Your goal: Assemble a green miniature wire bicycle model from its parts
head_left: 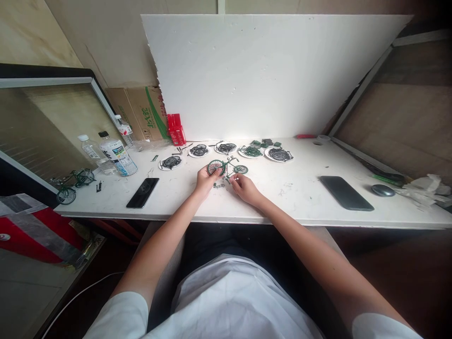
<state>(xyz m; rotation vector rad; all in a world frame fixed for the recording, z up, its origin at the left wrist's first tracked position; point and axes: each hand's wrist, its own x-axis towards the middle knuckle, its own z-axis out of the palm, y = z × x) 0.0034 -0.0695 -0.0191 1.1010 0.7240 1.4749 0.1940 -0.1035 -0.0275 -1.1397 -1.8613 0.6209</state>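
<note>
A small green model bicycle (241, 169) is held upright above the white table, its larger-looking wheel on the left. My left hand (206, 181) is closed on that left wheel. At the lower middle of the model, my right hand (243, 187) has its fingers pinched together near the pedal area; whatever small piece lies between them is too small to make out. Just below and between my hands, tiny green parts (219, 185) lie on the table. Beyond the model stand plates of dark wheels (199, 150), green parts (250, 151) and dark parts (279, 154).
On the left are a phone (142, 192), plastic bottles (122, 157) and another finished-looking model bicycle (76, 184). A red box (176, 129) stands behind. To the right lie a black pad (346, 193), a mouse (383, 190) and crumpled tissue (425, 190). A white board (275, 75) leans at the back.
</note>
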